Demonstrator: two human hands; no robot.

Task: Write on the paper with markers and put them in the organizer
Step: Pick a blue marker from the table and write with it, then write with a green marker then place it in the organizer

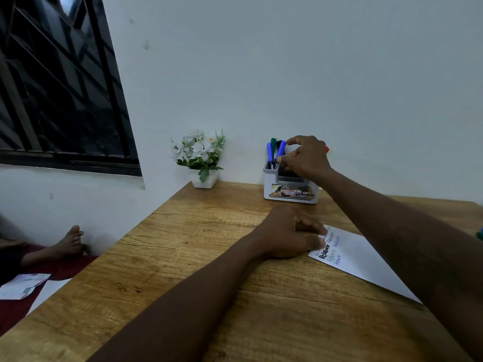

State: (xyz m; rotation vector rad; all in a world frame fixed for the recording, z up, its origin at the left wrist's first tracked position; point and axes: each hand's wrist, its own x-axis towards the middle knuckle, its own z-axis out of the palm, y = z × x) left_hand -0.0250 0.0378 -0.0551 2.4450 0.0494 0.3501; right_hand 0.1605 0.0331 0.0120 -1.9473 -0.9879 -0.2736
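Note:
A white and grey organizer [290, 194] stands at the back of the wooden table [183, 257] against the wall. Blue, green and black markers stick up from its left compartment. My right hand [305, 158] is above the organizer, thumb and forefinger closed on a blue marker [281, 150] that stands in it. A red tip [326, 149] shows behind this hand. The white paper [366, 259] lies to the right, with black and blue words written near its left corner. My left hand [287, 233] rests with curled fingers, pressing that corner down.
A small white pot of artificial white flowers [200, 158] stands left of the organizer. A green object [480, 234] shows at the right edge. Left of the table, a person's bare foot [70, 241] and loose papers [23, 284] lie lower down. A dark barred window fills the upper left.

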